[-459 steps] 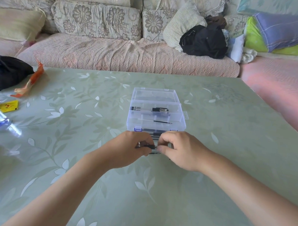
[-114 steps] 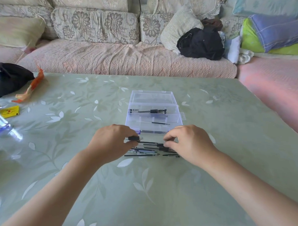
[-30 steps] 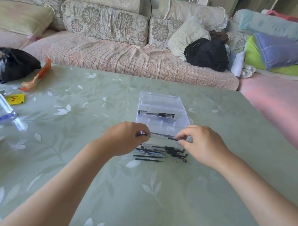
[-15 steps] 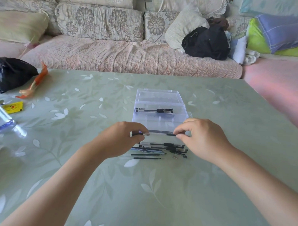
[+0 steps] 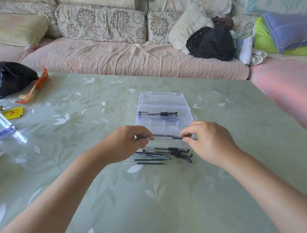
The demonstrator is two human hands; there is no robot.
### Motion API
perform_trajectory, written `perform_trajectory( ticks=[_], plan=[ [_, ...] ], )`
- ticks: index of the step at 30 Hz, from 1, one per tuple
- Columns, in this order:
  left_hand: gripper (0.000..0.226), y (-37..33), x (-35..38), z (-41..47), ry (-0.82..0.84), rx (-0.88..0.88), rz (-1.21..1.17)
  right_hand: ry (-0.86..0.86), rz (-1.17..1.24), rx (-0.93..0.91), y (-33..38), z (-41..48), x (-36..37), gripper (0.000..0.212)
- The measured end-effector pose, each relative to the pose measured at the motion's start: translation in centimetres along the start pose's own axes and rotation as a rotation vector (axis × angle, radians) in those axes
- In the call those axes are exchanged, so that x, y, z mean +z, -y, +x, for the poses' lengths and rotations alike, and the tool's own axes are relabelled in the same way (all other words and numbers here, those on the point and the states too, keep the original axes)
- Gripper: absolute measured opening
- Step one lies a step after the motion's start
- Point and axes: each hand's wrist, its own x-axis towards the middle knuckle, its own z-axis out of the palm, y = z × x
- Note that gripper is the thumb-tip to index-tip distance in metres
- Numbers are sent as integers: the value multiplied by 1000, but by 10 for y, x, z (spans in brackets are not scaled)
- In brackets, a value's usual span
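My left hand (image 5: 125, 143) has its thumb and forefinger curled tight on one end of a pen (image 5: 163, 137). My right hand (image 5: 209, 141) pinches the dark section at the other end the same way, with its remaining fingers loosely bent and holding nothing. The pen hangs level between them, clear of the table (image 5: 146, 194) and right at the near wall of the clear box (image 5: 190, 116). A few seconds back both hands were down in the pile (image 5: 163, 154) of pens, refills and loose bits. Since then they have lifted this one pen out and carried it toward the box. In the last second its slight tilt has flattened out, and the gap between my hands has hardly altered. I read that as the fitting-together on this pen being about finished, so the next thing is to drop it into the box. Two finished pens (image 5: 158, 113) already lie in the far compartment, and the near one looks free. The pile just short of the box is still sizeable, so most of the work is ahead.
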Motion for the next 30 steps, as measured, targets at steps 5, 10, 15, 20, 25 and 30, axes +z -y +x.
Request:
perform_trajectory(
  ticks=[5,10,15,20,25,30],
  plan=[
    [17,1,-1,-1,-8,1,66,3,-24,-21,2,-1,1,12],
    [16,0,1,-2,6,-29,115,-54,-98,-137,3,-2,3,12],
    [9,-8,15,-4,53,8,136,-65,-3,-234,14,-3,14,7],
    [5,-10,16,-4,44,19,158,-7,97,-180,13,-2,15,16],
    [5,-11,16,-5,37,34,141,43,248,-60,12,-5,12,5],
    [6,-14,22,-5,55,72,94,106,332,-50,22,-7,23,9]
  ],
)
